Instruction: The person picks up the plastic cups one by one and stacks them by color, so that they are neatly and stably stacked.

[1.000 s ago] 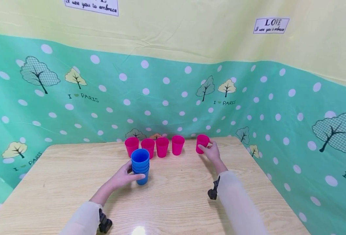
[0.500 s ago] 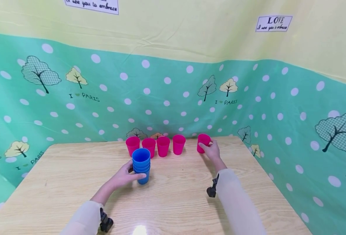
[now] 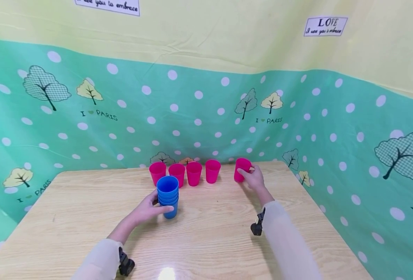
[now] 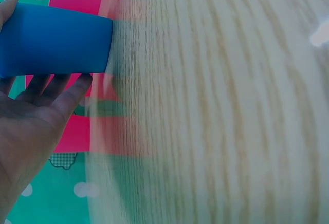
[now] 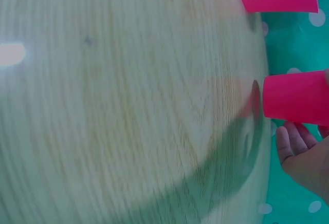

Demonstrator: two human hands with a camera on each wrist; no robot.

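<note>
My left hand [image 3: 149, 210] grips a stack of several nested blue cups [image 3: 168, 198], thumb across the near side and fingers round the left. The stack is mouth up, in front of the leftmost pink cups. In the left wrist view the fingers [image 4: 77, 93] press along the wall of the blue cup [image 4: 56, 39]. Farther right, my right hand [image 3: 253, 178] holds a pink cup [image 3: 240, 171] from its right side, thumb on the near face. That cup leans slightly, and its base is close to the tabletop in the right wrist view.
Several pink cups [image 3: 194, 174] stand mouth up in a row by the table's back edge, with a gap before the held one. The wooden table [image 3: 206, 233] ends at a green dotted curtain [image 3: 178, 128] behind and at the right.
Hardly anything differs. The pink cup in my right hand tilts slightly more to the right; my left hand keeps holding the blue stack in place.
</note>
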